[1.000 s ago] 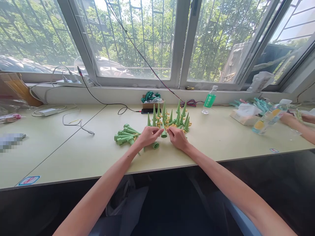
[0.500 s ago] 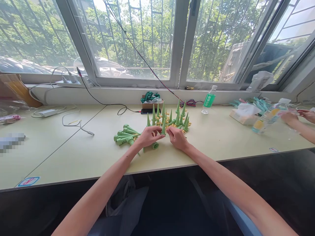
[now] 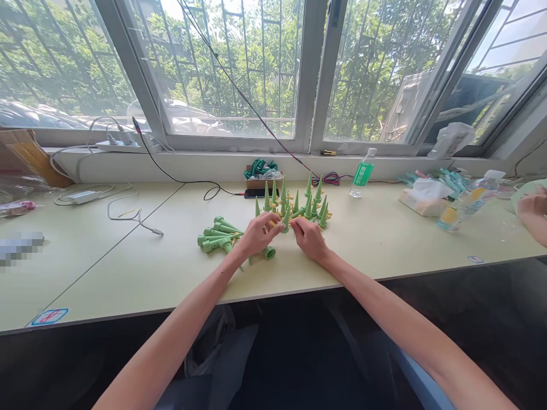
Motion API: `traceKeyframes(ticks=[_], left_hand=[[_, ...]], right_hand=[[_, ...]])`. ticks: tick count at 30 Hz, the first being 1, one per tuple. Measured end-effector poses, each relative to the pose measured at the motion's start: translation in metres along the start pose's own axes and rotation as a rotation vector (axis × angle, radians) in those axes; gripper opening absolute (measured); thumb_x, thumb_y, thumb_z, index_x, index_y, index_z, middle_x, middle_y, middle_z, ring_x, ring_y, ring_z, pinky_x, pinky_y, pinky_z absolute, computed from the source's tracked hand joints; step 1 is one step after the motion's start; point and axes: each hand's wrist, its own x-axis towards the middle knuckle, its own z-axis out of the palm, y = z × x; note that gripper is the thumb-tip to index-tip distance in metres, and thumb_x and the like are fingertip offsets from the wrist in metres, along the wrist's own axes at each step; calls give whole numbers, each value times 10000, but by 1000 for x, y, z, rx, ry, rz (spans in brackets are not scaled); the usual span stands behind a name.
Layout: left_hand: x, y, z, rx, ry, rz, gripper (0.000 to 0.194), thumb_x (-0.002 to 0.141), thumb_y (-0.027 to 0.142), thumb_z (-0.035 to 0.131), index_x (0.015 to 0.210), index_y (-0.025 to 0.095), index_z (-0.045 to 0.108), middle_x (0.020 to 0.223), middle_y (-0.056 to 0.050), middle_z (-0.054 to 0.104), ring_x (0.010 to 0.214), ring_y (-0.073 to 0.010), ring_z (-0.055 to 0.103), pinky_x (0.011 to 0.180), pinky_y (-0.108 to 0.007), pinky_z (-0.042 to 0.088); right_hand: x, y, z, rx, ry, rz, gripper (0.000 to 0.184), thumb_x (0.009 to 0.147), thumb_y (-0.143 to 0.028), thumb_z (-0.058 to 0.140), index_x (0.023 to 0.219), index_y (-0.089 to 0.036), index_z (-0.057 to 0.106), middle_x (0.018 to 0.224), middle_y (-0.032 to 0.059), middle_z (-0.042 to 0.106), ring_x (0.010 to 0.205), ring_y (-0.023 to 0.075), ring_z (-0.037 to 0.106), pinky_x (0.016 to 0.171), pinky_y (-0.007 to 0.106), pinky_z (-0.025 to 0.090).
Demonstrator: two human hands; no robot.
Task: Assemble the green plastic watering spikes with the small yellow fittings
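Between my hands is a green plastic spike [image 3: 286, 221], point upward and tilted a little. The fingers of my left hand [image 3: 260, 234] are closed on its lower part. My right hand [image 3: 311, 238] is pinched just beside it; whatever its fingertips hold is too small to make out. Behind them stands a cluster of similar green spikes [image 3: 309, 187] with small yellow parts [image 3: 329, 216] around their bases. To the left lies a pile of green spikes [image 3: 213, 240] with wide capped ends. One more green piece [image 3: 269, 253] lies under my left hand, its round open end facing me.
Behind the cluster are a dark phone [image 3: 255, 193] and a small box [image 3: 260, 183]. A labelled bottle [image 3: 362, 173] stands to the right, with a tissue box [image 3: 421, 204] and larger bottle [image 3: 465, 205] beyond. Another person's hand [image 3: 533, 206] is at the far right. Cables [image 3: 139, 219] lie left.
The spike in my left hand has dropped slightly and tilted, and my left fingers have shifted on it. At the far right, the other person's hands have moved right and a pale green object appears there.
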Motion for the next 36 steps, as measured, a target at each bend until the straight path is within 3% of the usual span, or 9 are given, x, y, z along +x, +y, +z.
traceKeyframes(ticks=[4,8,14,21,26,36], left_hand=[[1,2,-1,-6,30,-77,478,933,556,429,782,152,634,726,-26,638,599,-110,527,568,-213,445],[1,5,-2,-11,-50,-154,618,943,593,364,653,137,664,640,-32,661,537,-106,534,556,-214,416],[2,9,-3,-62,-98,-174,612,908,623,421,702,130,721,663,-44,683,539,-108,534,522,-212,388],[2,11,-5,-108,-88,-227,593,881,638,456,713,133,719,520,-10,562,522,-115,500,490,-217,361],[1,11,-6,-167,-74,-211,544,850,639,511,750,136,692,620,-17,600,568,-116,516,481,-204,387],[1,-1,-2,-259,-11,-241,533,772,552,676,1107,140,629,1019,-103,684,783,-176,640,540,-226,512]], right_hand=[[0,0,0,0,80,-53,336,1031,-343,339,800,-199,536,709,30,574,624,143,513,584,254,381],[0,0,-1,-45,91,-123,316,1036,-336,334,894,-204,584,787,53,611,688,150,561,602,249,416],[-1,-2,-2,-94,67,-173,290,1035,-307,354,972,-201,616,825,57,637,702,143,589,601,236,434],[-2,-4,-4,-94,16,-149,279,1029,-317,372,1011,-207,627,855,65,637,737,153,602,642,243,454],[-2,-4,-4,-37,-3,-121,253,1017,-320,401,1064,-210,624,879,74,637,776,178,616,687,276,473],[-2,-1,-1,65,9,-83,193,984,-281,483,1128,-200,582,1024,93,672,819,191,641,745,302,502]])
